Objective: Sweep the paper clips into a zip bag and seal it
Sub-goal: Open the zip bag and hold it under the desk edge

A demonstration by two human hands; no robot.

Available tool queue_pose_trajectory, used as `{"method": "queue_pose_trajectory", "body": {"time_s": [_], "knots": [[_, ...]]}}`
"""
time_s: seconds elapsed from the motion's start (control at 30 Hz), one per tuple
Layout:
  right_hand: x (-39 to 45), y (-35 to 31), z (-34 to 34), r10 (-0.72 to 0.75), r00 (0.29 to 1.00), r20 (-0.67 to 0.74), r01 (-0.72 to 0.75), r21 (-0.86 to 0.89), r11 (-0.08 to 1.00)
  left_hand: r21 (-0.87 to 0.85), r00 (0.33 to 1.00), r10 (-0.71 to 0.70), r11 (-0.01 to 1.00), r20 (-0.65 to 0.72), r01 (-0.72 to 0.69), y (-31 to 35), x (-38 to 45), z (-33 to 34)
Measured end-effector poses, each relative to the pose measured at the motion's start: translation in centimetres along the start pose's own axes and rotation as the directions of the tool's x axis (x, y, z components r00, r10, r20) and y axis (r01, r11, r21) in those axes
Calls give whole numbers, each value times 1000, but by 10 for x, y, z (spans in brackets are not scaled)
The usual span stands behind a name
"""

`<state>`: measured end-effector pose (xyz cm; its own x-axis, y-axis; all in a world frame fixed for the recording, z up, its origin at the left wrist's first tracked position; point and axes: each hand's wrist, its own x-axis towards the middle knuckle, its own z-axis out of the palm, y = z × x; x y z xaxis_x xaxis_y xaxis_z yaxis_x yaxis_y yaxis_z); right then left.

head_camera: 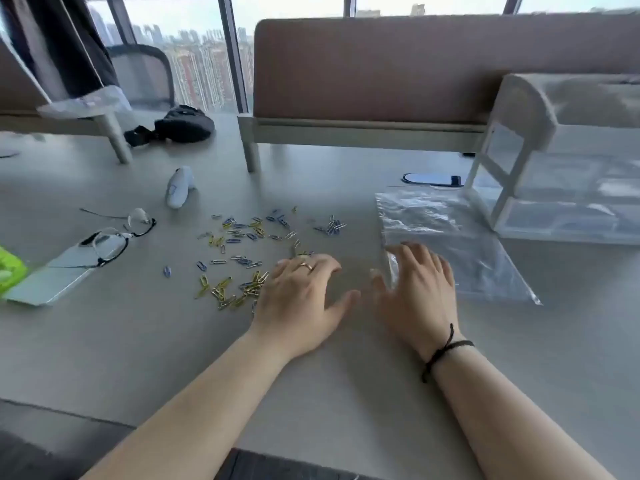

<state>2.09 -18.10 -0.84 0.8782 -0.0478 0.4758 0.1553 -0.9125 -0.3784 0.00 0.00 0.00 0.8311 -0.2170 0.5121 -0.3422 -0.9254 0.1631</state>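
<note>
A: Where do the paper clips (242, 251) lie?

B: Scattered on the desk (173, 358), left of the zip bag (450, 244), which lies flat, long axis running away from the person.

A: And the hands?

B: Left hand (298, 299), flat and spread, rests on the scatter's near right edge; it is nearer the clips. Right hand (415, 289), fingers splayed and holding nothing, presses the bag's near left edge. The sweep likely runs rightward.

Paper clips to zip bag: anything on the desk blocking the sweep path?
No object lies between them. The paper clips are scattered left of the zip bag, with bare desk in the gap. Only the left hand and right hand rest there, the right on the bag's near edge.
</note>
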Motion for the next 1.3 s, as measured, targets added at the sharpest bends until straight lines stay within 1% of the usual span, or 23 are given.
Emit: {"method": "queue_pose_trajectory", "body": {"time_s": [0.07,0.13,0.2,0.27,0.37,0.5,0.63,0.67,0.73,0.8,0.87,0.9,0.93,0.97,1.0,1.03,1.07,1.1,1.13,1.17,1.2,1.23,1.3], "knots": [[-5,2,-7,72,997,32,-69,-86,994,3,998,-33,999,52,33,3,-3,-4],[-6,4,-8,99,992,78,-83,-188,979,0,997,-43,999,72,43,3,-4,-1],[-2,0,-11,122,987,101,-96,-234,967,-5,996,-61,998,67,61,2,-1,0],[-2,-2,-15,122,990,75,-101,-234,967,-14,997,-67,998,22,68,0,-1,1],[-4,-2,-15,105,994,25,-95,-257,962,8,998,-31,999,-47,31,0,-3,3],[0,1,-12,103,990,-96,-117,-166,979,10,995,-1,1000,-95,2,-1,-1,3],[5,7,-15,170,948,-267,-161,57,985,-12,991,38,999,-128,-40,0,-1,2],[7,8,-17,174,936,-307,-143,118,983,-24,989,46,998,-139,-49,0,-1,2],[7,5,-21,120,908,-401,-39,206,978,-46,984,65,996,-165,-74,0,-1,1],[-3,-7,-31,-21,877,-481,154,239,959,-108,980,90,988,-179,-110,2,-3,-3],[-25,-27,-44,-213,844,-493,363,232,903,-298,987,87,946,-133,-124,4,-4,-15],[-39,-37,-50,-300,828,-475,441,219,870,-439,992,76,892,-98,-112,3,-5,-18],[-55,-47,-55,-378,808,-452,506,204,838,-593,996,54,801,-69,-85,1,-6,-19],[-70,-55,-58,-451,783,-428,564,185,805,-763,999,16,645,-43,-43,0,-7,-20],[-83,-61,-59,-518,757,-399,614,163,772,-919,999,-44,391,31,45,-2,-7,-22],[-93,-65,-58,-578,731,-362,656,138,742,-986,986,-98,87,135,144,-4,-6,-23],[-101,-67,-56,-628,713,-313,686,123,717,-963,962,-131,-155,241,221,-5,-5,-26],[-105,-67,-53,-662,704,-257,704,125,700,-916,939,-146,-309,313,257,-9,-4,-30],[-107,-64,-50,-680,705,-201,708,147,691,-881,919,-158,-379,363,283,-12,-1,-34],[-107,-61,-48,-685,713,-147,700,180,691,-855,899,-165,-417,406,310,-16,3,-39],[-108,-58,-47,-686,722,-93,687,218,693,-839,882,-164,-422,442,343,-18,8,-45],[-109,-55,-48,-690,723,-39,676,247,694,-839,865,-170,-388,473,382,-20,13,-50],[-111,-52,-49,-704,709,45,670,268,692,-836,809,-221,-220,544,502,-23,22,-56]]}}
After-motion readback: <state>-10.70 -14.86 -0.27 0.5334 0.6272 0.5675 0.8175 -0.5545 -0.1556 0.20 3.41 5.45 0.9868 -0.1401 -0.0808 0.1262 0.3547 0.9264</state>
